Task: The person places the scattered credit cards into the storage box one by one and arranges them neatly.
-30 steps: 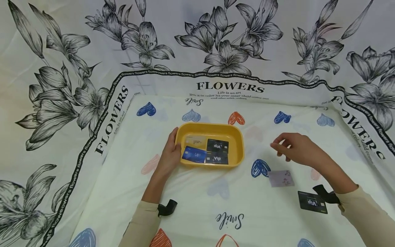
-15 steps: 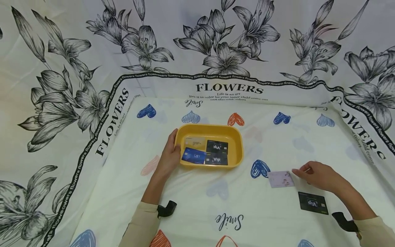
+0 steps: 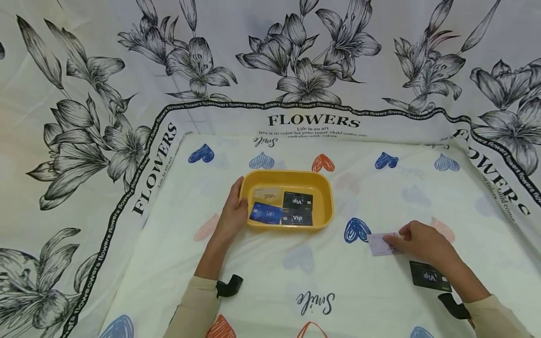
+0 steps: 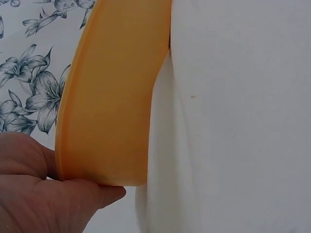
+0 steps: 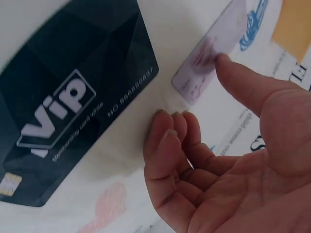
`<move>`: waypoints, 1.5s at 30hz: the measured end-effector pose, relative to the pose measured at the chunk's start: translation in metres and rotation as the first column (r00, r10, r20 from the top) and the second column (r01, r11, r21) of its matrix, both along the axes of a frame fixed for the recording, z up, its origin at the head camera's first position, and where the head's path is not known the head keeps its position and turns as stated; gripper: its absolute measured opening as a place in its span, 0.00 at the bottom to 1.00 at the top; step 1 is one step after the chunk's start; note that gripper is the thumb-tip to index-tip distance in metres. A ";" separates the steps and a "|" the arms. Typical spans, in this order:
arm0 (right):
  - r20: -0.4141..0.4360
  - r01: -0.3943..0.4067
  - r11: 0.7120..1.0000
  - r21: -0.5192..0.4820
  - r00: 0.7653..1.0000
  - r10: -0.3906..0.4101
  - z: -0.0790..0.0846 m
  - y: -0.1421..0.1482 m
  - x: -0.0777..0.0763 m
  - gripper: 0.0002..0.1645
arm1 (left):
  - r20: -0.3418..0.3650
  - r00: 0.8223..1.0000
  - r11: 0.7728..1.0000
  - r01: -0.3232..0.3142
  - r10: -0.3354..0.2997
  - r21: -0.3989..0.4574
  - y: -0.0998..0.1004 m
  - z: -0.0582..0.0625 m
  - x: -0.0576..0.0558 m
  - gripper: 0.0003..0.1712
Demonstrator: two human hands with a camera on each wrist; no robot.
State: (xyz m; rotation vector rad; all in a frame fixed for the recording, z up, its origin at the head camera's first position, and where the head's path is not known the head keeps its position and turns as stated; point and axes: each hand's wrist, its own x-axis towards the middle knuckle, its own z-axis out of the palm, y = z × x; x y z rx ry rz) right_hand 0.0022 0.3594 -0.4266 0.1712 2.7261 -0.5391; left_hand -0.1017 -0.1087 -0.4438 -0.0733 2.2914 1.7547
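My left hand (image 3: 231, 213) grips the left end of a shallow yellow tray (image 3: 323, 180). In the left wrist view the thumb lies along the tray's outer wall (image 4: 109, 97). Inside the tray are a gold card (image 3: 267, 194), a blue VIP card (image 3: 265, 213) and two black Vip cards (image 3: 297, 200). To the right, my right hand (image 3: 427, 244) is over the end of a pale pink card (image 3: 377, 245) lying on the cloth. Seen from the right wrist, the thumb tip is at the pink card (image 5: 201, 60), while the bent fingers (image 5: 165, 150) stand apart from it.
Another black Vip card (image 3: 427, 276) lies on the cloth just below my right hand, partly covered by it. A white cloth (image 3: 270, 263) with printed hearts spreads under everything. Flower-printed fabric (image 3: 313, 82) surrounds it at the back and sides.
My right hand has come down from above the cloth, first to the pink card's right side, then left over its end. The left hand and tray stay where they were.
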 end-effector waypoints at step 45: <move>-0.149 -0.083 0.952 -0.294 0.988 0.040 0.079 -0.043 -0.067 0.24 | 0.011 1.000 0.998 -0.005 0.006 -0.059 0.000 0.000 -0.001 0.37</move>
